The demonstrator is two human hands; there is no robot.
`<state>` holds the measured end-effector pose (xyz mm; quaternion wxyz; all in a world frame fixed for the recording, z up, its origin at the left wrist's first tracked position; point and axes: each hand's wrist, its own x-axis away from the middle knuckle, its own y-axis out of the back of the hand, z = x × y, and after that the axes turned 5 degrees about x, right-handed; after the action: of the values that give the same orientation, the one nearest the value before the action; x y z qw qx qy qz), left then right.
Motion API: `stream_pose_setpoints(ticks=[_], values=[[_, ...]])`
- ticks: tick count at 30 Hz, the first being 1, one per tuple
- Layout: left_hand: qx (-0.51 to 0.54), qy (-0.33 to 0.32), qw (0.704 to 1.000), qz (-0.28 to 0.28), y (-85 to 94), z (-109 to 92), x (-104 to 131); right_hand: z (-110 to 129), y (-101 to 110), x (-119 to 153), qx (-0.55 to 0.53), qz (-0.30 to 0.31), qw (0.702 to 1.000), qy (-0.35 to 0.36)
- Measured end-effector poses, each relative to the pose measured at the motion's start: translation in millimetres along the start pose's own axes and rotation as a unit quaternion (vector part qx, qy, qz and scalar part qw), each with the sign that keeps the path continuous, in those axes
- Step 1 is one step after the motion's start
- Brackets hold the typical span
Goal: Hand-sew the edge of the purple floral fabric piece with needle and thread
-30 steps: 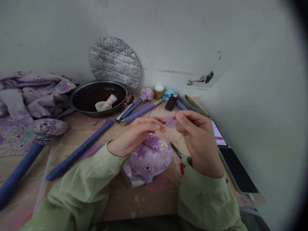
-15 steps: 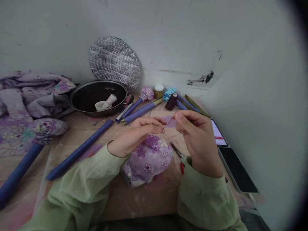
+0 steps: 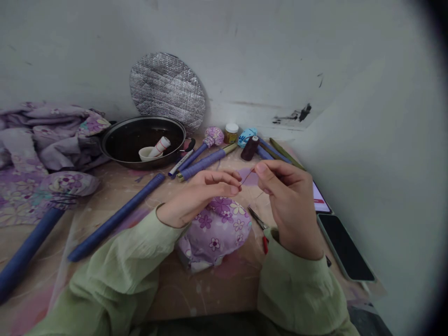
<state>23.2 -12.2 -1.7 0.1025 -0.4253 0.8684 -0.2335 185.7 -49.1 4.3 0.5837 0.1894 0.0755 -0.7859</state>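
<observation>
A thin dark thread [image 3: 247, 176] spans the small gap between my two hands. My left hand [image 3: 205, 192] has its thumb and fingers closed on one end of it. The other end is pinched between thumb and forefinger of my right hand [image 3: 287, 200]. Whether a needle is there is too small to tell. Just below my left hand lies a purple flowered cloth bundle [image 3: 220, 233]. Scissors with red on the handle [image 3: 257, 217] lie partly under my right wrist. A dark thread spool [image 3: 249, 148] stands behind the hands.
A black pan [image 3: 122, 144] holds a white cup. Blue wrapped rods [image 3: 117, 217] and a cloth-headed stick [image 3: 31, 247] lie left. A jar [image 3: 231, 134] stands at the back, near a silvery disc [image 3: 167, 91] against the wall. A phone [image 3: 346, 247] lies right.
My right hand has shifted very slightly, and the thread between the hands now hangs a little more curved. My left hand has barely moved.
</observation>
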Motion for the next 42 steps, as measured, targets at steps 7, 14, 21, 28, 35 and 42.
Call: stream_pose_setpoints(ticks=[7,14,21,28,35,42], values=[[-0.002,0.005,1.0,-0.009,-0.1,2,-1,3,-1,2,0.032,-0.013,0.999,0.012],[-0.001,0.005,1.0,-0.031,-1.6,0,-2,3,-2,2,0.05,-0.019,0.998,0.022],[-0.014,0.011,0.998,-0.064,-3.0,-1,-1,3,-2,2,0.093,-0.026,0.994,0.046],[-0.013,-0.018,0.998,-0.061,-3.6,0,-1,-3,-4,-1,0.106,-0.026,0.993,0.043],[0.061,-0.11,0.991,-0.05,3.7,-15,4,-2,-1,-5,0.16,0.13,0.977,0.046],[0.13,-0.126,0.979,-0.098,10.6,-36,10,-3,-1,-10,0.225,0.235,0.942,0.079]])
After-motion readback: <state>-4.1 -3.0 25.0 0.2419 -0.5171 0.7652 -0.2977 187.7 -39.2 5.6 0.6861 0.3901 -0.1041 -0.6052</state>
